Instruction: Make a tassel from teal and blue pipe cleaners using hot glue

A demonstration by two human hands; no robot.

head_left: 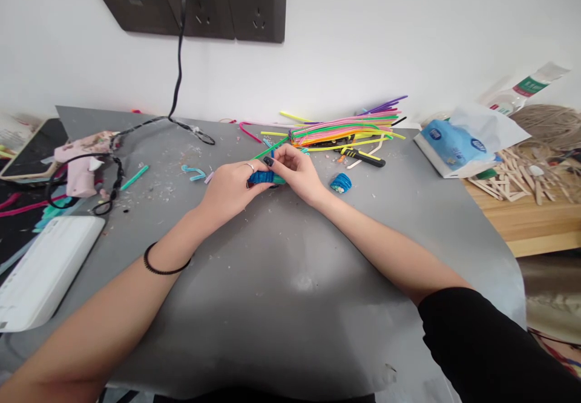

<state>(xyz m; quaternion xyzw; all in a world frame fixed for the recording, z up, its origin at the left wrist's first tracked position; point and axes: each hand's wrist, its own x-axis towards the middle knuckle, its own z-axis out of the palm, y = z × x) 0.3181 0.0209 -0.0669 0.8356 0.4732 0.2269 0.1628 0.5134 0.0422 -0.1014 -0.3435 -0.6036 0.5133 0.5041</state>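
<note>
Between my two hands is a small blue piece (261,177) that looks wound with fuzzy pipe cleaner, with some green at its right end. My left hand (229,190) is closed around its left side, thumb below and fingers above. My right hand (299,176) pinches at its right end; the fingertips partly hide what they grip. To the right of my right hand lies a similar blue wound piece (341,183). Just behind my hands are a green pipe cleaner (271,148) and a bundle of colourful pipe cleaners (347,126).
A black-and-yellow utility knife (365,157) lies by the bundle. On the left are a pink glue gun (82,161) with a black cord and a white box-like device (49,270). A tissue pack (454,143) and wooden sticks (521,176) are at right. Scraps dot the grey mat (272,306).
</note>
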